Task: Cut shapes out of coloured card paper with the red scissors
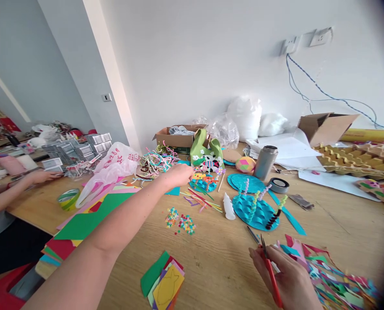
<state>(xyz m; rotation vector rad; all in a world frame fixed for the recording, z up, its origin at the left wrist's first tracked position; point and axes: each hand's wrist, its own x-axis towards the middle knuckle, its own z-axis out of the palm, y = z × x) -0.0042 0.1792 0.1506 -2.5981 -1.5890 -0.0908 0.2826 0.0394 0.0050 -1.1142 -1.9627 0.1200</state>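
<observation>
My left hand (180, 175) reaches forward across the table. Its fingers curl inward beside small yellow and orange paper cut-outs (207, 181) on a blue round base, and I cannot make out what they hold. In my right hand (290, 277) is a pair of scissors (270, 275) with red handles, the blades pointing away from me. Beyond the scissors lies a blue woven paper disc (255, 211) with fuzzy pipe cleaners standing up from it. A white glue bottle (229, 207) lies left of that disc. Stacked coloured paper pieces (166, 284), the top one yellow with a pencil outline, lie near me.
Paper scraps (343, 280) heap at the right. Confetti dots (187, 224) and thin strips (204, 200) lie mid-table. Behind stand a metal bottle (265, 162) and a green felt bag (204, 150). Coloured sheets (91, 219) lie under my left arm. Another person's hand (41, 176) is at far left.
</observation>
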